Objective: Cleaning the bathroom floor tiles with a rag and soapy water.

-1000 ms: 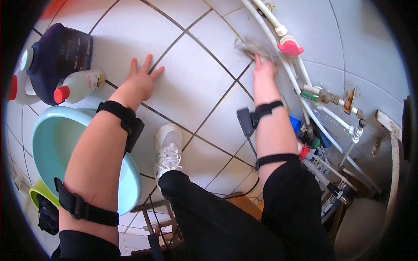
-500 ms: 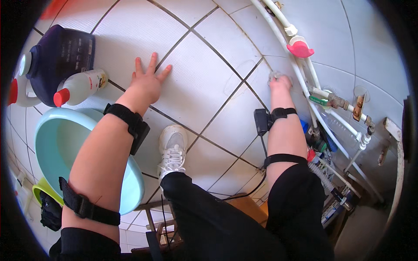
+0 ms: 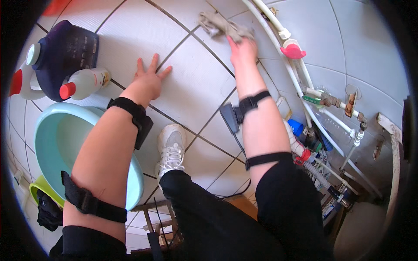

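My right hand presses a crumpled grey-beige rag against the white tiled floor, far ahead near the white pipes. Its fingers are curled on the rag's near end. My left hand lies flat on a tile with fingers spread, holding nothing, just right of a clear bottle with a red cap. Both forearms wear black straps. My white sneaker rests on the floor between the arms.
A dark blue detergent jug and a white jug with red cap stand at the left. A light blue basin sits under my left arm. Pipes, valves and a pink fitting run along the right wall.
My right hand has slid forward along the floor with the rag, away from me and toward the pipes. The left hand stays planted on the tile.
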Demonstrator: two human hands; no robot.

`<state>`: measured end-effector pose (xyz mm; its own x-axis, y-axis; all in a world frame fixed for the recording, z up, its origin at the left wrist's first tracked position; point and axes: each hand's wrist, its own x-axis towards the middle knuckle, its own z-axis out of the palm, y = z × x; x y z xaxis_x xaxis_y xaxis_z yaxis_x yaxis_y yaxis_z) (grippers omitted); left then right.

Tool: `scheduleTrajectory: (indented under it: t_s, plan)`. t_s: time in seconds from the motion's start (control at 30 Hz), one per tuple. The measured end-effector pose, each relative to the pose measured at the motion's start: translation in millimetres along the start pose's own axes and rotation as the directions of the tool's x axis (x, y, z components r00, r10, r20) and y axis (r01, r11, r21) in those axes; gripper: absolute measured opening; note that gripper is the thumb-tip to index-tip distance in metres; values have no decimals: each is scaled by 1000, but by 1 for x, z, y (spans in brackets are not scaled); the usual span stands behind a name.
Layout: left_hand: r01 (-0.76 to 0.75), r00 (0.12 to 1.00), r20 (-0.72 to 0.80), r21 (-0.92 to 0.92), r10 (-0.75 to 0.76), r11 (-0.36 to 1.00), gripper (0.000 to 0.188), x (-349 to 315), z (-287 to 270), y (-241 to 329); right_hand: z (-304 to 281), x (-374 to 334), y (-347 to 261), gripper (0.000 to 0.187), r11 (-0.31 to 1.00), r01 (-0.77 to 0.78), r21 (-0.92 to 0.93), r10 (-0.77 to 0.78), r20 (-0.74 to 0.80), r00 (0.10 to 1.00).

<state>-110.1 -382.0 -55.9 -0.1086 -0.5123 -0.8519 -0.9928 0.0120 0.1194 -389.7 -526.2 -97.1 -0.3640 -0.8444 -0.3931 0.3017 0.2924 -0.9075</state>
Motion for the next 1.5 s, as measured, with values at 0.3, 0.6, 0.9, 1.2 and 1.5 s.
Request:
scheduleTrajectory:
  t_s: [0.3,0.6,0.9,1.2,1.5]
  plan:
    - [-42,996,-84,-50,38,998,103,-7,-2,-7,-174,1,-90,46,899,36,437,109,-303,947]
    - [-82,996,-49,-149,75,985,91,-15,-4,-29,118,24,-25,37,978,158,-134,-105,334,937]
    - [-94,994,-65,-149,85,984,110,-18,-7,-48,95,45,3,53,528,473,-706,-417,270,868]
    - [-224,912,-402,-313,85,923,46,-85,-23,-52,17,-28,8,57,485,120,-866,76,179,981]
    - [-480,793,-495,-149,355,865,33,-242,-15,-131,45,-110,51,68,-252,534,-807,154,512,845]
